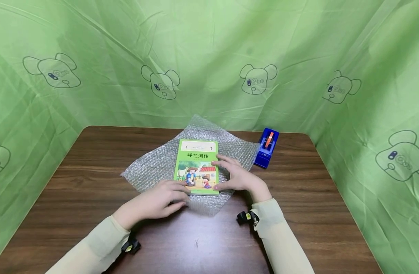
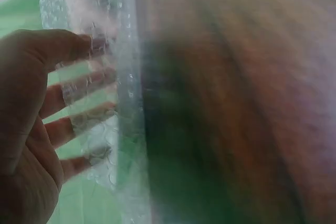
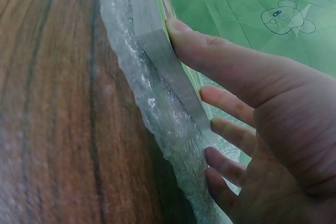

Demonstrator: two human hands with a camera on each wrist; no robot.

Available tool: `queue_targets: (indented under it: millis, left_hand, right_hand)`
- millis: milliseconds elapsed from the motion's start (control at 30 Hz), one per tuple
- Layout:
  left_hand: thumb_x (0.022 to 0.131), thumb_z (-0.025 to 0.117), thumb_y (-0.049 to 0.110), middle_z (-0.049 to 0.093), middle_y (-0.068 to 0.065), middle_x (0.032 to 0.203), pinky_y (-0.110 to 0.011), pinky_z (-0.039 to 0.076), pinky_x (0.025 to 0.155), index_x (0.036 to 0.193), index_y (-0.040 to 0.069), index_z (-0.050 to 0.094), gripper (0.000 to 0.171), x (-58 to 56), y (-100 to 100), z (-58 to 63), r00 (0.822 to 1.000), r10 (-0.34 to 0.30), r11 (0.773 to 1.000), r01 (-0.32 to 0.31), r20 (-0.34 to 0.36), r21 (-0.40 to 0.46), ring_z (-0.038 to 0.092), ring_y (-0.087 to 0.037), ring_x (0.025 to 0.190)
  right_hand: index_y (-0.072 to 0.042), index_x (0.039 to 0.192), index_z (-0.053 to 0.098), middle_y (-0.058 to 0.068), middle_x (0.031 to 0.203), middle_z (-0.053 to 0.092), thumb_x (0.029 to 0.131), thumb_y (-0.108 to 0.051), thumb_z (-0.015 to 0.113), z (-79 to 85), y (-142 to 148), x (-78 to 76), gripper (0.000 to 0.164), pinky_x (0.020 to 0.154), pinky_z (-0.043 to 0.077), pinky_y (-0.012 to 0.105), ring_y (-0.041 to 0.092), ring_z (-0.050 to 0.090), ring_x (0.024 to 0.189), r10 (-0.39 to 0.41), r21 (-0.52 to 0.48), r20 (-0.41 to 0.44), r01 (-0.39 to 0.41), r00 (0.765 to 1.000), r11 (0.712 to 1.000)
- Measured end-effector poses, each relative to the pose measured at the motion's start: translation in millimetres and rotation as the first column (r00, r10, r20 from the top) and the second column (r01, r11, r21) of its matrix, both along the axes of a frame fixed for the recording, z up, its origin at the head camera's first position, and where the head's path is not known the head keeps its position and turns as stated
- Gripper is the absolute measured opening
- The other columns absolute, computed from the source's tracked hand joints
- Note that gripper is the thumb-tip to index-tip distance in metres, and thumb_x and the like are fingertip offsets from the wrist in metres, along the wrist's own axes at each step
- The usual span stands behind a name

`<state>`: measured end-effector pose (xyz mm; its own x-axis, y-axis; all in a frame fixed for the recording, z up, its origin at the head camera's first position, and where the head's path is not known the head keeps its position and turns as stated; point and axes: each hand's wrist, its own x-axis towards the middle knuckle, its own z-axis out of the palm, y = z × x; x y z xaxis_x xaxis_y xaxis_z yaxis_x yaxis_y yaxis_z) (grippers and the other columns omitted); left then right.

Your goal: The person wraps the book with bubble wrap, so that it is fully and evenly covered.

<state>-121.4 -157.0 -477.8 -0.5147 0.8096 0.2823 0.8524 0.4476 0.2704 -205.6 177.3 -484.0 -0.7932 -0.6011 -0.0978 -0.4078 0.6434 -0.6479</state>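
Note:
A green picture-covered book [image 1: 196, 167] lies face up on a sheet of bubble wrap [image 1: 154, 167]. My right hand [image 1: 238, 177] rests at the book's right edge, its thumb on the lower corner of the cover and its fingers spread farther up. In the right wrist view, the page edges [image 3: 152, 40] show above the wrap. My left hand [image 1: 163, 199] is at the lower left of the book, fingertips overlapping its corner and the wrap. Clear bubble wrap [image 2: 107, 103] lies across its extended fingers in the left wrist view.
A blue tape dispenser [image 1: 265, 150] with an orange roll stands just past the wrap's right corner. Everything sits on a brown wooden table [image 1: 298, 213]. Green fabric [image 1: 209, 49] with printed bear heads hangs around the back and sides.

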Motion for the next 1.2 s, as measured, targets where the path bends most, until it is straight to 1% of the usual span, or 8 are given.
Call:
queue_targets:
  millis: [100, 200, 533, 667, 800, 933, 1100, 1200]
  left_hand:
    - [0.101, 0.076, 0.015, 0.079, 0.004, 0.106, -0.048, 0.061, 0.097, 0.104, 0.015, 0.081, 0.006, -7.1, 4, 3.4, 1.0, 0.006, 0.998, -0.007, 0.008, 0.061, 0.075, -0.021, 0.108]
    - [0.101, 0.074, 0.012, 0.079, 0.004, 0.101, -0.042, 0.064, 0.091, 0.106, 0.011, 0.081, 0.008, -15.0, 7, 8.5, 0.998, 0.043, 0.994, -0.047, 0.041, 0.098, 0.076, -0.014, 0.096]
    - [0.1, 0.072, 0.011, 0.079, 0.003, 0.097, -0.042, 0.065, 0.087, 0.1, 0.011, 0.082, 0.01, -43.4, 12, 13.0, 0.976, 0.178, 0.98, -0.187, 0.125, 0.061, 0.076, -0.017, 0.091]
    - [0.1, 0.072, 0.012, 0.08, -0.003, 0.105, -0.047, 0.062, 0.096, 0.096, 0.012, 0.081, 0.01, -52.8, 13, 6.7, 0.968, 0.214, 0.975, -0.22, 0.129, 0.038, 0.075, -0.024, 0.102]
    - [0.099, 0.074, 0.016, 0.079, -0.007, 0.12, -0.051, 0.058, 0.106, 0.095, 0.013, 0.082, 0.009, -57.0, 12, 1.8, 0.947, 0.273, 0.961, -0.277, 0.167, -0.004, 0.072, -0.03, 0.116]
    - [0.097, 0.076, 0.018, 0.077, -0.004, 0.122, -0.049, 0.059, 0.103, 0.092, 0.017, 0.08, 0.007, -59.6, 14, -1.1, 0.931, 0.32, 0.947, -0.32, 0.177, -0.029, 0.07, -0.027, 0.117]
    - [0.094, 0.078, 0.018, 0.074, 0.001, 0.121, -0.046, 0.058, 0.101, 0.079, 0.026, 0.068, 0.019, -61.6, 16, -3.3, 0.92, 0.355, 0.934, -0.354, 0.166, -0.037, 0.066, -0.023, 0.116]
    - [0.092, 0.08, 0.017, 0.072, 0.0, 0.123, -0.047, 0.056, 0.103, 0.081, 0.025, 0.065, 0.02, -62.3, 17, -4.2, 0.911, 0.373, 0.927, -0.373, 0.178, -0.034, 0.064, -0.024, 0.117]
  right_hand:
    - [-0.021, 0.163, 0.052, 0.006, 0.182, 0.021, 0.084, -0.044, 0.096, -0.6, 1, -0.1, 0.094, 0.13, 0.007, 0.072, 0.047, 0.011, 0.166, -0.005, 0.007, 0.004, 0.005, 1.0, 1.0]
    - [-0.02, 0.163, 0.052, 0.007, 0.182, 0.021, 0.083, -0.043, 0.096, -0.3, 2, 0.3, 0.094, 0.13, 0.007, 0.073, 0.048, 0.011, 0.166, -0.002, 0.006, -0.001, 0.002, 1.0, 1.0]
    - [-0.02, 0.163, 0.052, 0.004, 0.182, 0.02, 0.085, -0.038, 0.097, -2.7, 3, 0.0, 0.092, 0.129, 0.008, 0.074, 0.047, 0.01, 0.166, -0.011, 0.017, 0.014, 0.011, 1.0, 1.0]
    - [-0.021, 0.163, 0.052, 0.003, 0.183, 0.019, 0.086, -0.035, 0.095, -3.1, 2, 0.9, 0.09, 0.13, 0.006, 0.073, 0.046, 0.009, 0.166, -0.01, 0.025, 0.021, 0.01, 1.0, 1.0]
    - [-0.021, 0.163, 0.052, 0.003, 0.183, 0.019, 0.087, -0.033, 0.094, -2.7, 1, 2.4, 0.088, 0.129, 0.006, 0.074, 0.048, 0.008, 0.166, -0.002, 0.023, 0.026, 0.001, 1.0, 1.0]
    - [-0.022, 0.162, 0.053, 0.004, 0.182, 0.021, 0.086, -0.03, 0.095, -1.2, 1, 3.1, 0.087, 0.129, 0.009, 0.074, 0.047, 0.008, 0.166, -0.003, 0.019, 0.029, 0.002, 1.0, 1.0]
    - [-0.022, 0.163, 0.053, 0.004, 0.182, 0.023, 0.088, -0.025, 0.093, -0.6, 2, 2.4, 0.085, 0.13, 0.008, 0.073, 0.046, 0.007, 0.166, -0.001, 0.031, 0.037, 0.0, 0.999, 1.0]
    - [-0.022, 0.165, 0.051, 0.004, 0.182, 0.021, 0.09, -0.022, 0.091, -1.8, 3, 1.0, 0.085, 0.13, 0.005, 0.072, 0.046, 0.005, 0.167, 0.01, 0.036, 0.043, -0.011, 0.999, 0.999]
